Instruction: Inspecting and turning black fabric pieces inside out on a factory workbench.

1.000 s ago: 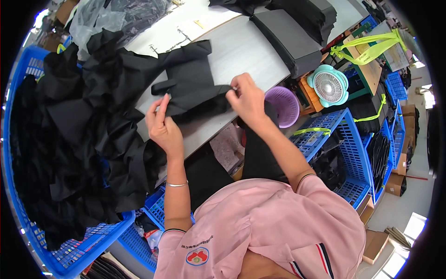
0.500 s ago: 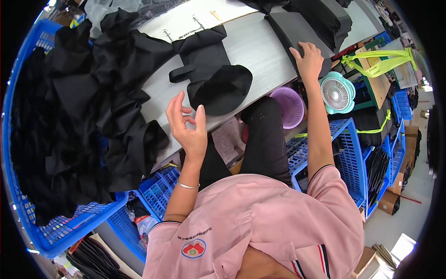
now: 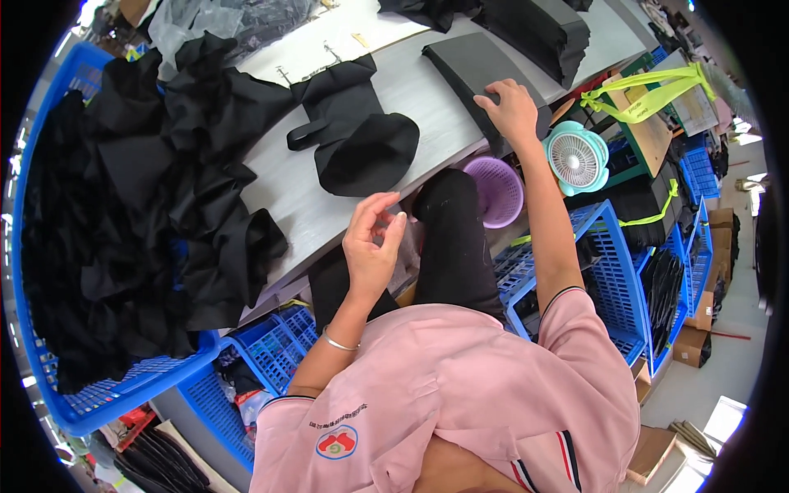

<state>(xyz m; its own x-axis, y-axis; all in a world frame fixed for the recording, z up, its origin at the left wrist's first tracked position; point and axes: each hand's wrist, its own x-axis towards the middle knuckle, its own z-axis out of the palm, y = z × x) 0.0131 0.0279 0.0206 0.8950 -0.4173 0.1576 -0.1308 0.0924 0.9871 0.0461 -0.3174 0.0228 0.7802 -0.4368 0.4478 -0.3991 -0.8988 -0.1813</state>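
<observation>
Now the right hand (image 3: 511, 107), fingers spread flat on the pad stack (image 3: 477, 70), should peel only one; left hand (image 3: 371, 246) hangs open, empty.

Black fabric pieces on grey table, upper centre of frame.
Flat dark rectangular stack (image 3: 481, 78) lies upper right of centre, right hand (image 3: 511, 111) resting on its near end; rounded black piece (image 3: 362, 148) lies flat at centre, untouched.

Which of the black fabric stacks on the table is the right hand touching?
The right hand rests on the flat, low black stack nearest the table edge. The thicker stack lies farther back, untouched, and the loose black piece lies apart, toward the left.
</observation>
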